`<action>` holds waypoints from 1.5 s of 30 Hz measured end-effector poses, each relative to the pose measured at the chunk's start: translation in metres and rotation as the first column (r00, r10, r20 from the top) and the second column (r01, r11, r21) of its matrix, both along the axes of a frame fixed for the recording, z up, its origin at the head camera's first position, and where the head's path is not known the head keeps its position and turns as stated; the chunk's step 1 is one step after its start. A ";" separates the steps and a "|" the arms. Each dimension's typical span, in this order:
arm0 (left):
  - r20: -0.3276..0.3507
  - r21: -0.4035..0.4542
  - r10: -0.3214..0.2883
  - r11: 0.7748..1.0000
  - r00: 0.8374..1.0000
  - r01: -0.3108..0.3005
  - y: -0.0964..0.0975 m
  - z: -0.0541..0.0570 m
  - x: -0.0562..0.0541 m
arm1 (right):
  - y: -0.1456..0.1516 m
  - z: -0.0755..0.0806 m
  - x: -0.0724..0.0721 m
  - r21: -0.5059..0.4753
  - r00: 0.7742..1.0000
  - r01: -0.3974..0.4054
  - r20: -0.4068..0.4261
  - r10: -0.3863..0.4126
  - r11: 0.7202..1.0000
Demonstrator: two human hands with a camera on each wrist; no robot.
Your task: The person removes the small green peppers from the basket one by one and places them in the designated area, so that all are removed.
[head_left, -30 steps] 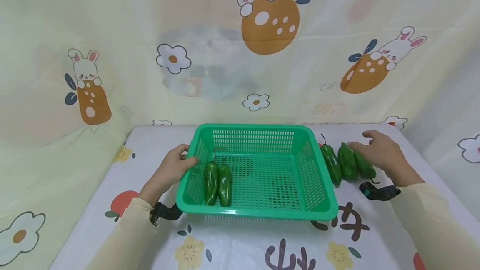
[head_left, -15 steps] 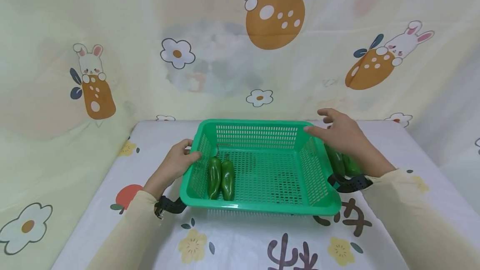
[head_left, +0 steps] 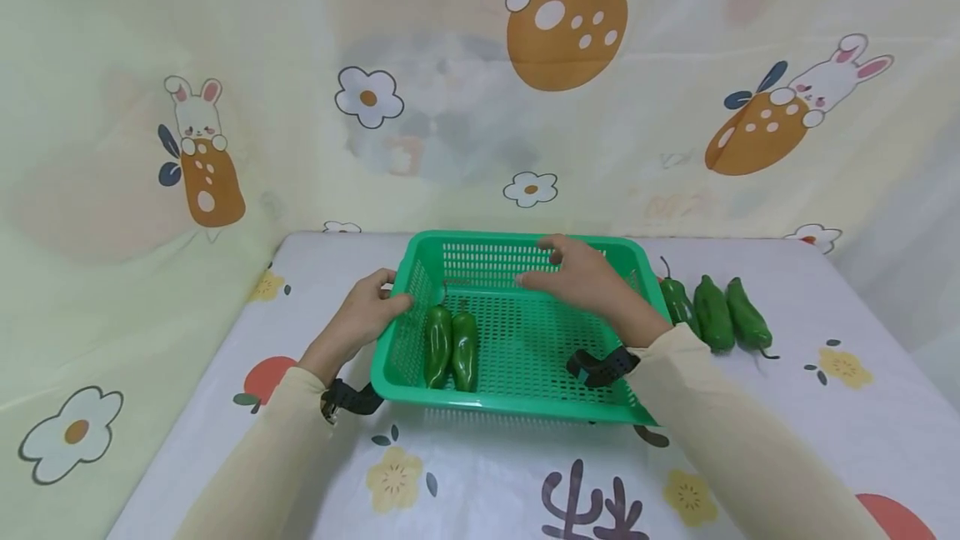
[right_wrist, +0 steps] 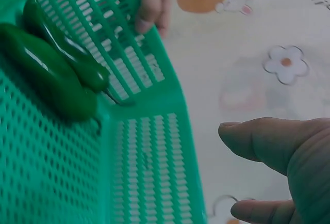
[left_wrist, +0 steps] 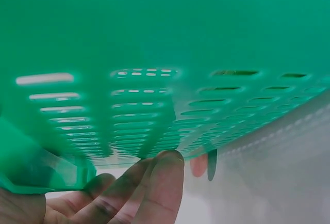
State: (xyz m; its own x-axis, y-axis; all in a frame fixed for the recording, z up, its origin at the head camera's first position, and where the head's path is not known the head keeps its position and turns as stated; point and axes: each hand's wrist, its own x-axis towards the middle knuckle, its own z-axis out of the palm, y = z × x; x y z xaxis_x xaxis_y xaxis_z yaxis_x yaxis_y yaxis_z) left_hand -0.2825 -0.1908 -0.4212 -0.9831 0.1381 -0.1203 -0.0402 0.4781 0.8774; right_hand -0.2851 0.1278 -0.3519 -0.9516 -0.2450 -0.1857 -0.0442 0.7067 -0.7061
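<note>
My left hand [head_left: 360,317] grips the left rim of a green plastic basket [head_left: 510,407], thumb over the edge. In the left wrist view, its fingers [left_wrist: 161,188] lie against the outside of the slotted wall. Two glossy green peppers [head_left: 438,348] rest side by side in the basket's left part. Over the basket's back right area hovers my right hand [head_left: 585,280], with nothing in it. The right wrist view shows its thumb [right_wrist: 252,137] and a finger spread apart, beside the basket's rim.
To the right of the basket, three more green peppers [head_left: 714,315] lie in a row on the table. A patterned white cloth [head_left: 465,482] covers the table. Behind it hangs a curtain [head_left: 450,148] printed with rabbits and flowers.
My right hand has moved left, from beside the peppers on the table to above the basket. The left hand keeps its hold on the rim. The head view has shifted slightly.
</note>
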 end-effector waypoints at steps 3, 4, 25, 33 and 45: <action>0.002 0.006 -0.002 1.000 1.000 0.002 0.001 0.001 -0.002 | -0.012 -0.006 -0.003 -0.006 1.000 -0.024 0.007 0.024 1.000; 0.002 0.007 -0.002 1.000 1.000 0.002 0.001 0.002 -0.002 | -0.016 -0.008 -0.005 -0.004 0.999 -0.034 0.006 0.034 0.999; -0.010 0.001 -0.004 1.000 1.000 0.004 0.003 -0.001 -0.006 | -0.071 -0.038 -0.017 0.090 0.978 -0.158 0.154 0.143 0.983; -0.017 0.008 -0.003 1.000 1.000 0.003 -0.001 -0.003 -0.005 | -0.084 -0.046 -0.021 0.055 0.958 -0.154 0.252 0.136 0.986; -0.004 0.000 -0.006 1.000 1.000 0.006 -0.004 -0.002 -0.004 | -0.100 -0.057 -0.021 0.080 0.953 -0.151 0.275 0.124 0.985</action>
